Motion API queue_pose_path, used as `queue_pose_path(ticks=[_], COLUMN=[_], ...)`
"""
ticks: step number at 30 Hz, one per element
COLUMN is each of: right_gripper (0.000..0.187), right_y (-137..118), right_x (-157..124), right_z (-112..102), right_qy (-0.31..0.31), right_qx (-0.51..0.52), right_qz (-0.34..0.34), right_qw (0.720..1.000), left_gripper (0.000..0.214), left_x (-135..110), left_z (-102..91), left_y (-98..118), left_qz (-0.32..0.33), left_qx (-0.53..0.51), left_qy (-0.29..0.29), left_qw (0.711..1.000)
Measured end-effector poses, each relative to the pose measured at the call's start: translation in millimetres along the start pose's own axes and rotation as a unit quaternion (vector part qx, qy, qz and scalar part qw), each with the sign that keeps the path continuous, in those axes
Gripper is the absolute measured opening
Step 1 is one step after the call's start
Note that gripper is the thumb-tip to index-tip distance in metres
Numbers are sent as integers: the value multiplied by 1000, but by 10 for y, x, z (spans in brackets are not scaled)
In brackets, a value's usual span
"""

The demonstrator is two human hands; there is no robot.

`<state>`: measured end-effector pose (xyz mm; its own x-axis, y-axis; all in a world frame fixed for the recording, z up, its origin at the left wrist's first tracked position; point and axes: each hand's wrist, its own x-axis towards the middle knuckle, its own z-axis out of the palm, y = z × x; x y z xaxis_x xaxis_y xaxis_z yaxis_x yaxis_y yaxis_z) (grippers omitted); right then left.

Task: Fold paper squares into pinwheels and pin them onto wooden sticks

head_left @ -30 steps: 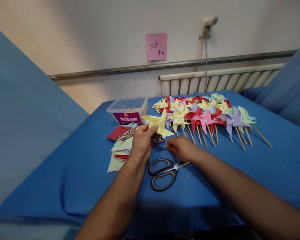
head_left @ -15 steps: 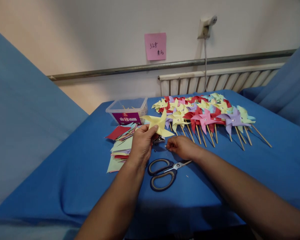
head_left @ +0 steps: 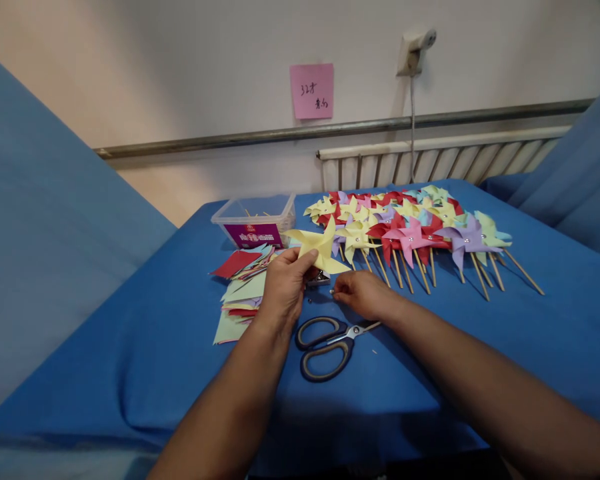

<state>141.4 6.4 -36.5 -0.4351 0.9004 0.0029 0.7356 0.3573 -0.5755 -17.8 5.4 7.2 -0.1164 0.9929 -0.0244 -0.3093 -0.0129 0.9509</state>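
My left hand (head_left: 286, 277) pinches a yellow paper pinwheel head (head_left: 323, 248) near its centre, thumb on top, with no stick visible on it. To its right, my right hand (head_left: 360, 292) is closed with the fingertips together around a tiny shiny piece, perhaps a pin, too small to make out. Between the hands, partly hidden by the left one, is a small box (head_left: 320, 280) with shiny metal bits. Scissors (head_left: 330, 347) with dark handles lie just below the hands, blades slightly under the right wrist.
A stack of coloured paper squares (head_left: 237, 310) lies left of my left hand. Behind it stands a clear plastic tub (head_left: 255, 220) with sticks inside. Many finished pinwheels (head_left: 410, 233) on sticks cover the back right of the blue cloth (head_left: 180, 373). A radiator (head_left: 445, 153) stands beyond.
Almost nothing differs. Both hands keep their holds and places, and the view has shifted very slightly.
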Motion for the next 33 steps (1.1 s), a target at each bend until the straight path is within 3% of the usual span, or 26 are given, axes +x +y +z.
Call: queue_pose_path(ticks=[14,20,25,33], right_gripper=[9,21,18,18], right_y=[-38,2,14,85], right_x=[-39,-6,-19,-23], right_z=[-76,-19,-47,-88], right_qy=[-21,-11,-13,-35], right_qx=[-60,-35,-36,-11], right_qz=[8,-19,-48,-18], right_qw=[998,999,998,999], left_gripper=[28,26,25,26], left_x=[13,10,14,18], left_z=[-11,-12,-22,-18], left_y=[-24,-18,-39,-42], left_qz=[0,1,3,-2], left_qx=[6,1,10,10], left_qy=[-4,-2,-6,-10], left_qw=[1000,1000,1000,1000])
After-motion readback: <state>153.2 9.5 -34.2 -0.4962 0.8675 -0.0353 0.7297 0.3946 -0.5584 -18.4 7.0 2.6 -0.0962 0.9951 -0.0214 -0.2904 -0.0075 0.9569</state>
